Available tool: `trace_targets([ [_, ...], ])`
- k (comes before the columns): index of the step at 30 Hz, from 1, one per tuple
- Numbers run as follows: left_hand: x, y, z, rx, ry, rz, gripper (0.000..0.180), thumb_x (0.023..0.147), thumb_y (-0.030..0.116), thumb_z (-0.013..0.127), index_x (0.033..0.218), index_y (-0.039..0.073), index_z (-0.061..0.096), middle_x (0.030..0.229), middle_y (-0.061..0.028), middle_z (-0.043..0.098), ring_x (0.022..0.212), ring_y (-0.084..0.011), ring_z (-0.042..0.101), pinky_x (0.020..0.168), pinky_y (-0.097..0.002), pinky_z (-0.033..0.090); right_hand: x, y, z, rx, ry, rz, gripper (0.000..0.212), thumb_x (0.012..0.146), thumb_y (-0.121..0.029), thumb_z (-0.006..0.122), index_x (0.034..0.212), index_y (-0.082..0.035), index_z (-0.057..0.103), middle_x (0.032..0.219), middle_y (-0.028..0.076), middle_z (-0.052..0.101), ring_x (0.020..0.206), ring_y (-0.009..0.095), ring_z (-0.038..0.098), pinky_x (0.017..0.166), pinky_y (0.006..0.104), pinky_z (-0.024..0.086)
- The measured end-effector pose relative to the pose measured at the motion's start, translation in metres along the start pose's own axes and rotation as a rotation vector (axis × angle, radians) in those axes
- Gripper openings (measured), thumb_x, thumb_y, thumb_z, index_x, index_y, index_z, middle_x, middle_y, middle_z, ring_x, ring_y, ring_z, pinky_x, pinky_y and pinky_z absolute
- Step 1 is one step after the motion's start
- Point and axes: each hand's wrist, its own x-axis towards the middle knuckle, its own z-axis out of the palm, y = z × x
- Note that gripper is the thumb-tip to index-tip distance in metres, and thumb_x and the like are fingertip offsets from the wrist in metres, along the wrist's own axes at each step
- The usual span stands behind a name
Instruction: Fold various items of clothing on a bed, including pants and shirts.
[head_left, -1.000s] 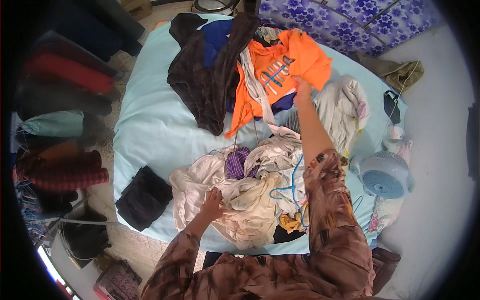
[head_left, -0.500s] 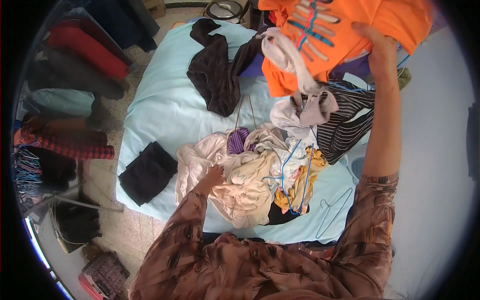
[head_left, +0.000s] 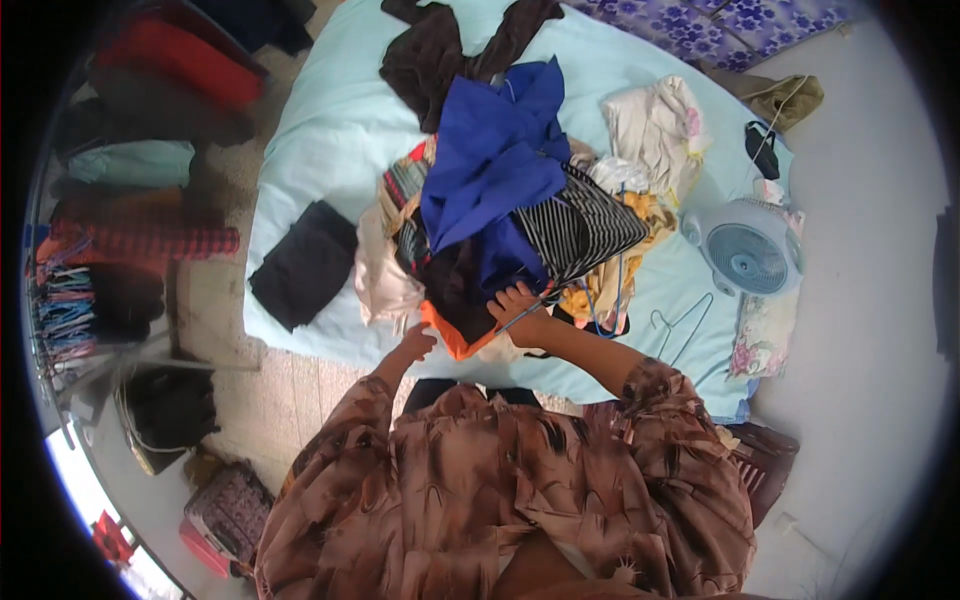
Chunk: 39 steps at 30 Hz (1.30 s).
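A heap of clothes lies on the bed in front of me. On its top is a blue garment [head_left: 490,160], with a black-and-white striped garment [head_left: 585,225] at its right. An orange garment [head_left: 455,335] shows at the near edge, under dark cloth [head_left: 455,275]. My right hand [head_left: 520,312] is closed at this near edge, around a thin blue clothes hanger [head_left: 528,310] among the dark cloth. Just left of the orange garment, my left hand [head_left: 414,343] is held with its fingers apart and nothing in them.
Folded black cloth [head_left: 305,265] lies left of the heap. Dark brown clothing [head_left: 430,55] is at the far side of the light-blue bed [head_left: 300,150]. A fan [head_left: 745,255] and a loose blue hanger [head_left: 682,328] sit to the right. Clothes hang on a rack [head_left: 140,235] at the left.
My right hand has come down from the far right to the heap's near edge. The orange, striped and blue clothes now cover the heap. My left hand has come off the cream cloth.
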Motion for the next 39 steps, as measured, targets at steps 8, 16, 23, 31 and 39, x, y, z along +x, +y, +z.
trace_targets([
  [8, -0.016, 0.017, -0.005, -0.172, 0.29, 0.204, 0.025, 0.076, 0.015, 0.049, 0.097, 0.007, 0.06, 0.07, -0.005, 0.061, 0.057, -0.0112, 0.058, 0.041, -0.0238, 0.044, -0.034, -0.001, -0.01, 0.145, 0.421, -0.08, 0.039, 0.064, -0.011, 0.056, 0.102, -0.001, 0.053, 0.118, 0.015, 0.045, 0.116, 0.03, 0.037, 0.097, 0.0458, 0.024],
  [16, -0.064, 0.109, 0.009, -0.888, -0.014, -0.007, 0.054, 0.084, 0.054, 0.029, 0.115, 0.012, 0.046, 0.113, -0.0098, 0.051, 0.1, -0.0235, 0.051, 0.085, -0.0445, 0.04, -0.064, -0.002, -0.07, 0.335, 0.484, 0.029, 0.043, 0.061, -0.007, 0.059, 0.104, -0.007, 0.053, 0.112, 0.01, 0.051, 0.114, 0.028, 0.04, 0.097, 0.0437, 0.027],
  [23, -0.015, 0.096, -0.002, -1.154, -0.105, 0.239, 0.029, 0.083, 0.018, 0.042, 0.094, -0.004, 0.056, 0.096, -0.0135, 0.058, 0.091, -0.0253, 0.055, 0.085, -0.0381, 0.042, -0.086, -0.016, -0.085, 0.943, 0.191, 0.15, 0.06, 0.071, -0.009, 0.055, 0.128, -0.013, 0.036, 0.096, 0.01, 0.058, 0.084, 0.02, 0.056, 0.076, 0.0287, 0.042],
  [31, -0.075, 0.098, -0.006, -1.272, -0.533, 0.473, 0.027, 0.073, 0.007, 0.044, 0.093, -0.008, 0.053, 0.099, -0.0161, 0.055, 0.094, -0.0292, 0.053, 0.086, -0.0395, 0.039, -0.098, 0.037, -0.115, 2.393, 0.395, 0.01, 0.027, 0.075, -0.013, 0.051, 0.099, 0.0, 0.051, 0.089, 0.011, 0.059, 0.08, 0.018, 0.055, 0.073, 0.0278, 0.041],
  [39, -0.039, 0.107, -0.003, -1.638, -0.234, 0.519, 0.015, 0.071, 0.0, 0.04, 0.08, -0.005, 0.052, 0.086, -0.0118, 0.053, 0.087, -0.027, 0.051, 0.087, -0.0411, 0.039, -0.084, 0.023, -0.138, 2.364, 0.667, 0.128, 0.014, 0.078, -0.014, 0.048, 0.085, -0.004, 0.053, 0.075, 0.008, 0.059, 0.074, 0.026, 0.057, 0.074, 0.0349, 0.045],
])
